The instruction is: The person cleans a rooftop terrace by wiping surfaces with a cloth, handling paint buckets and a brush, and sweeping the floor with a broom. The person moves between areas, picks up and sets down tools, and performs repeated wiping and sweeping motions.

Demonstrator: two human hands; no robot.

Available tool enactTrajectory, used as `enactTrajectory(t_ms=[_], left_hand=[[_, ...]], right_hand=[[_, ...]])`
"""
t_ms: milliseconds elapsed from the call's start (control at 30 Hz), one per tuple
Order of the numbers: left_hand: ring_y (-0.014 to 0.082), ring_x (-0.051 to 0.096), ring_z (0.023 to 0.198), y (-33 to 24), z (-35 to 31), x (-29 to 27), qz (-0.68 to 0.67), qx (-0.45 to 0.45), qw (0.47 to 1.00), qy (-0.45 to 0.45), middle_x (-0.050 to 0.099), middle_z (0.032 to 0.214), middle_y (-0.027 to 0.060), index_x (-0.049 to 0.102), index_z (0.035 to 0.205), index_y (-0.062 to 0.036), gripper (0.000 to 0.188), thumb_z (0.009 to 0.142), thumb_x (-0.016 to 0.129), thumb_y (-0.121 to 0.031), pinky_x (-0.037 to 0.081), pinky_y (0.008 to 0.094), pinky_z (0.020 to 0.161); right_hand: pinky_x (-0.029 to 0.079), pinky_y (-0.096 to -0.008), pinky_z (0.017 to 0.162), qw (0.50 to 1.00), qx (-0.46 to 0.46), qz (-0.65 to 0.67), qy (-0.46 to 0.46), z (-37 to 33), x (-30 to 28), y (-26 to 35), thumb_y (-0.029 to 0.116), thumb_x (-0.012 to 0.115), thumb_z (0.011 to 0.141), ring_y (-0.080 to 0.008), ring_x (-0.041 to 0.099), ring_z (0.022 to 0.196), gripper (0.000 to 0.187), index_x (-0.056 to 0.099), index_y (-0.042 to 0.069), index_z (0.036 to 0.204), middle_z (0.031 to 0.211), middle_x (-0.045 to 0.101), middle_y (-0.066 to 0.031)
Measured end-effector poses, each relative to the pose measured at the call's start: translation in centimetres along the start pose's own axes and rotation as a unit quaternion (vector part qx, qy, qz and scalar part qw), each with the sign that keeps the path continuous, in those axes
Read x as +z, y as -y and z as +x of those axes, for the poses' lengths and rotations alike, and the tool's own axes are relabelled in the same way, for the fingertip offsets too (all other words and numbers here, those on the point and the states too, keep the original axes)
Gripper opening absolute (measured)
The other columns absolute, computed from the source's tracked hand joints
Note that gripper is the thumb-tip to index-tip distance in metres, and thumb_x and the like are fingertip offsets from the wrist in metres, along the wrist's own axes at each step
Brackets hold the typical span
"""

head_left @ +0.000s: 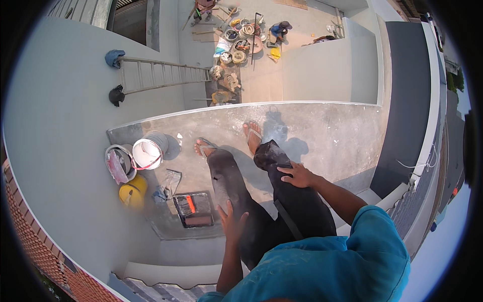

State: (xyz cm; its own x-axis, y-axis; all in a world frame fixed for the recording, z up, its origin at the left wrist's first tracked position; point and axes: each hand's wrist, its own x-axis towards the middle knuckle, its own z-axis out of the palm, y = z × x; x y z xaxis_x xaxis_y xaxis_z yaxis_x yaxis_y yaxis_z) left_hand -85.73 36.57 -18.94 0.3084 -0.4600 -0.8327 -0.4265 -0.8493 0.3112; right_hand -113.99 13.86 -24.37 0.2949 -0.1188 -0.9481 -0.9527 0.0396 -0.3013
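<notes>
My left hand rests on my left thigh, fingers spread, with nothing in it. On my right leg, near the knee, lies my right hand, its fingers stretched out over the black trousers. A small dark edge shows by those fingers, and I cannot make out what it is. Close to my left hand, a black paint tray sits on the concrete ledge. In it are a paint roller and an orange-handled tool, perhaps a brush.
Left of my feet stand a white bucket, a grey bucket and a yellow container. A crumpled plastic bag lies nearby. Past the ledge's edge, a ladder leans on the wall; people and several buckets are below.
</notes>
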Motion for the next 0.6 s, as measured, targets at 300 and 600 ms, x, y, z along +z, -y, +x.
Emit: enactTrajectory(t_ms=[300,600], left_hand=[[0.0464,0.042,0.137,0.0,6.3,-5.9,0.045,-0.085,0.995,0.008,0.018,0.167,0.0188,0.043,0.154,-0.0310,0.078,0.085,0.076,-0.046,0.041,0.0540,0.110],[0.0418,0.050,0.128,0.6,13.6,-7.5,0.069,-0.029,0.994,-0.078,0.044,0.151,0.0143,0.063,0.135,-0.0244,0.050,0.088,0.074,-0.037,0.044,0.0510,0.105]], right_hand=[[0.040,-0.0563,0.109,0.975,0.019,-0.204,-0.083,7.6,-2.3,9.1,0.054,0.064,0.091,-0.0454,0.040,0.139,0.061,0.057,0.025,0.144,0.150,0.041,-0.0256],[0.051,-0.0449,0.100,0.973,-0.049,-0.089,-0.205,29.6,-11.3,8.1,0.036,0.063,0.092,-0.0355,0.064,0.116,0.042,0.067,0.011,0.125,0.127,0.066,-0.0184]])
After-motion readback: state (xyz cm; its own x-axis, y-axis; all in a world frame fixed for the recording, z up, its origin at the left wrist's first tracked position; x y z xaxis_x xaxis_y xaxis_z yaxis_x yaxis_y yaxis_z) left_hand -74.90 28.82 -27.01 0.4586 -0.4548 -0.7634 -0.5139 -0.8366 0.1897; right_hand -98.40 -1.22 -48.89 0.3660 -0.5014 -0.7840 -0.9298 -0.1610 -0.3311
